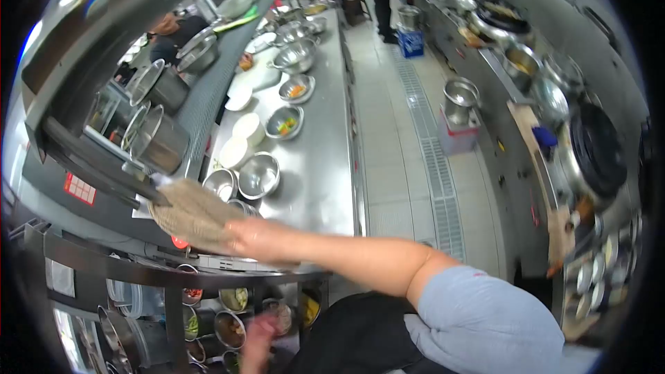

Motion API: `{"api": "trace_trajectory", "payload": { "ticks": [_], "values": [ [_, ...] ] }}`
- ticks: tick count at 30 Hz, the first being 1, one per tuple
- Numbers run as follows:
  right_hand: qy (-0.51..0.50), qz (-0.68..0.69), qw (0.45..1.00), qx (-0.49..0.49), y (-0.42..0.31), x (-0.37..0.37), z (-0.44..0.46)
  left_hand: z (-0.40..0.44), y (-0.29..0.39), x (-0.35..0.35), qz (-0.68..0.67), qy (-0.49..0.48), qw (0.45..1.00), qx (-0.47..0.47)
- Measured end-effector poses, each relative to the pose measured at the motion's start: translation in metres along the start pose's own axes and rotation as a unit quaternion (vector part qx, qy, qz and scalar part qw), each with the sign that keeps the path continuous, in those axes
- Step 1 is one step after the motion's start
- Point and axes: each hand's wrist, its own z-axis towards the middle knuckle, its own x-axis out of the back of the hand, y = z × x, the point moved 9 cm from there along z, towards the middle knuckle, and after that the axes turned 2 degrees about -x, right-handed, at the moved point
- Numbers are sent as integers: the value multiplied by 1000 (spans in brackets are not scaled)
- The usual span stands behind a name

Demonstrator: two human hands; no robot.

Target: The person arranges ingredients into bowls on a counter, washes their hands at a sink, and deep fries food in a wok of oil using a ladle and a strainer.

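My right arm stretches across to the left, and my right hand (pixel 245 235) grips a brown cloth (pixel 190 213) that hides most of its fingers. The cloth lies against the end of a dark metal rail (pixel 104 163) beside the shelf. Low in the view, my left hand (pixel 259 336) is smeared by motion, so its fingers cannot be made out. It is nearest to several metal bowls of food on the rack below, among them a bowl with brownish pieces (pixel 230 329).
A steel counter (pixel 318 166) carries metal bowls, white bowls and plates. Pots (pixel 161 142) stand on the shelf at left. Along the right runs a cooking line with a large black-lidded wok (pixel 596 149). A metal pot (pixel 460 97) sits on a floor container. Other people are farther off.
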Motion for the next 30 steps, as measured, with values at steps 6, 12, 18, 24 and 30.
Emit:
{"api": "trace_trajectory", "payload": {
  "ticks": [6, 12, 18, 24, 30],
  "values": [
    [8, 109, 994, 25, -18, 28, -11, 89, 111, -85, -219, -116, 901, -355],
    [-127, 2, 988, 88, 14, 61, -25, 108, 83, -138, -342, 218, 883, -236],
    [-297, -87, 940, 145, 87, 84, -44, 146, 69, -139, -328, 322, 861, -217],
    [-394, -277, 874, 69, 295, 167, -53, 194, 34, -79, -273, 449, 826, -203],
    [-314, -416, 783, -339, 484, 461, -121, 238, 10, -118, -190, 529, 806, -187]
  ]
}}
